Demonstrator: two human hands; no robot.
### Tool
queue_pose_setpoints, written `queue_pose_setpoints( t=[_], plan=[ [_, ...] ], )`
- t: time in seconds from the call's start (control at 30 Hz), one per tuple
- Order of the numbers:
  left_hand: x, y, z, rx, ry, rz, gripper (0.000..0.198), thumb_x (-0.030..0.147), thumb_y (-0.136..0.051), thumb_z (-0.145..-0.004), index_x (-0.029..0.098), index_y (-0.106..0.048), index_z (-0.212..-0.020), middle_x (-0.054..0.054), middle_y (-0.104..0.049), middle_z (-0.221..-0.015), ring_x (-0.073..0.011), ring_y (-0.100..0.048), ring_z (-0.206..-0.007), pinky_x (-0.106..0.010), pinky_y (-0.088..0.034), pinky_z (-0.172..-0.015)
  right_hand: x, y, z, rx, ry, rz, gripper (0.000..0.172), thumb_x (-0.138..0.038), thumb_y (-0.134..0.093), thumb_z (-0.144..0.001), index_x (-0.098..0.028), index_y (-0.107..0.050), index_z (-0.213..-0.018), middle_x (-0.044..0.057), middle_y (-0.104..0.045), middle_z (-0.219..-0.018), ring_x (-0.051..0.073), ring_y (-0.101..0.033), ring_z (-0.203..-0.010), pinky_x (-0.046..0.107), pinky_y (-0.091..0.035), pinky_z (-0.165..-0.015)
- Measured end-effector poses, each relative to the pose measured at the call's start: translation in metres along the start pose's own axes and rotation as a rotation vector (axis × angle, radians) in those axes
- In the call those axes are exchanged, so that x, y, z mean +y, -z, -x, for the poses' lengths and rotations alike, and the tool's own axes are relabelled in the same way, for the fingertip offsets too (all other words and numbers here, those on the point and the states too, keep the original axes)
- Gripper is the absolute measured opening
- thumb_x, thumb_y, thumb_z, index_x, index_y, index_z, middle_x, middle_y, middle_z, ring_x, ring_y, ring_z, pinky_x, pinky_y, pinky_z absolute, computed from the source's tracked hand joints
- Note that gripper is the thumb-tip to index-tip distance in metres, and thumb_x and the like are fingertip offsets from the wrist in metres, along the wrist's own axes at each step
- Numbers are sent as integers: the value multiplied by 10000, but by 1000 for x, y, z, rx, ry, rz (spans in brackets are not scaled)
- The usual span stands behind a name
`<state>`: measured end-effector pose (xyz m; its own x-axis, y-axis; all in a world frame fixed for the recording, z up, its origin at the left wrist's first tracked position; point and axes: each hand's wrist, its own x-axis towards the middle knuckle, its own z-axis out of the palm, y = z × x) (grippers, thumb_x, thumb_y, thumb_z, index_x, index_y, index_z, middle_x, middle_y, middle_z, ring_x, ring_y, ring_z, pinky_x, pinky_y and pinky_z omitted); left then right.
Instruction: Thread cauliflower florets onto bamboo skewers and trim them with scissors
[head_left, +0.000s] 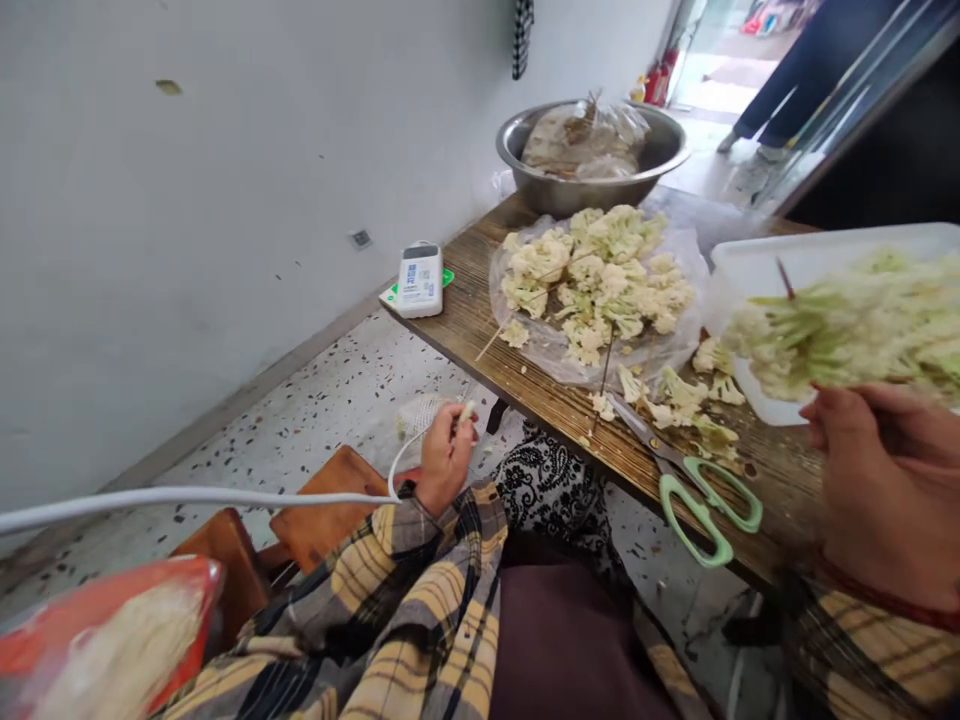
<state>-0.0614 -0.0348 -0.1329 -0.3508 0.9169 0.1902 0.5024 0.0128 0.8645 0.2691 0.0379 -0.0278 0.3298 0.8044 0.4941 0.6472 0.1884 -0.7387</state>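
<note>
Green-handled steel scissors [694, 480] lie flat on dark slatted wooden table [480, 320], untouched. Left hand [444, 455], left of scissors and off table edge, pinches small pale stem scrap [466, 410] in fingertips. Right hand [885, 490], right of scissors, grips big loose cauliflower head [847, 335], lifted over white plastic tray [757, 260]. Loose florets [679, 395] just beside scissor blades. Beyond scissors: heap of white cauliflower florets [596, 275] on clear plastic sheet. Farther beyond: round steel basin [517, 150] holding bagged contents.

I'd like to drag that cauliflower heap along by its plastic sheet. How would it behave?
The plastic sheet looks thin and crinkled, so it would probably bunch up rather than slide stiffly. The cauliflower pieces lie loose and heaped, so some would likely tumble off the edge.
</note>
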Motion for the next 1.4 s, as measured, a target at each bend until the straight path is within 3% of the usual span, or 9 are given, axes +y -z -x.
queue_pose_setpoints(
  t=[0.1, 0.2, 0.4, 0.6, 0.87, 0.97, 1.2, 1.27, 1.4],
  plan=[
    [-13, -6, 18, -199, 26, 2, 173, 317, -440, -909, 193, -550, -859, -3, -563, -728, -147, -523, -692, -277, -409, -674, 6, 7, 11, -48, 83, 161, 271, -430, -630, -788, -218, -737, -918, 70, -693, -747, 233, -643, -658, 355, -474, -607],
    [-28, -11, 28, -262, 79, 51, 188, 338, -453, -889, 195, -566, -839, -4, -579, -716, -154, -540, -683, -287, -415, -682, 15, 10, 21, -171, 136, 233, 284, -479, -591, -786, -259, -733, -897, 75, -732, -803, 289, -682, -741, 413, -505, -692],
    [-50, -7, 20, -225, 275, 243, 215, 396, -503, -832, 194, -561, -789, 21, -571, -590, -140, -532, -555, -262, -402, -568, 42, 14, 37, -216, 37, 301, 340, -489, -548, -815, -242, -727, -964, 89, -752, -870, 302, -693, -759, 408, -517, -674],
    [-65, -2, 21, -194, 302, 307, 253, 440, -511, -814, 194, -557, -775, 29, -577, -547, -123, -495, -485, -244, -386, -511, 80, 12, 43, -254, 154, 620, 484, -509, -411, -863, -172, -724, -1015, 106, -730, -767, 287, -649, -641, 371, -447, -591],
    [-98, 27, 13, -66, 421, 344, 264, 451, -524, -797, 186, -530, -802, 13, -575, -646, -120, -532, -562, -223, -395, -526, 71, 17, 46, -295, 258, 608, 340, -391, -425, -901, -285, -669, -1114, 130, -701, -1025, 381, -653, -964, 458, -482, -724],
    [-100, 37, 14, -34, 447, 368, 284, 468, -536, -785, 184, -524, -785, 2, -590, -700, -118, -533, -576, -216, -385, -510, 62, 19, 53, -191, 272, 546, 334, -399, -488, -878, -334, -649, -1164, 102, -698, -979, 380, -669, -873, 476, -503, -743],
    [-49, 27, 25, -236, 305, 457, 249, 432, -568, -790, 189, -594, -840, -16, -640, -777, -143, -585, -609, -247, -439, -530, 31, 35, 83, 18, 241, 439, 360, -412, -528, -868, -452, -600, -1219, 62, -694, -1010, 353, -669, -777, 505, -527, -748],
    [-19, 25, 22, -318, 138, 391, 210, 383, -533, -838, 191, -619, -853, -21, -629, -729, -160, -590, -636, -274, -462, -589, 29, 38, 90, 16, 278, 424, 347, -426, -528, -870, -358, -640, -1191, 81, -702, -994, 320, -673, -745, 480, -534, -722],
    [45, 13, -6, -273, -328, 323, 167, 259, -527, -869, 207, -666, -945, -74, -650, -949, -201, -598, -895, -337, -476, -821, 33, 41, 98, -43, 328, 368, 372, -452, -511, -888, -173, -684, -1063, 124, -707, -982, 279, -672, -824, 437, -527, -783]
  ],
)
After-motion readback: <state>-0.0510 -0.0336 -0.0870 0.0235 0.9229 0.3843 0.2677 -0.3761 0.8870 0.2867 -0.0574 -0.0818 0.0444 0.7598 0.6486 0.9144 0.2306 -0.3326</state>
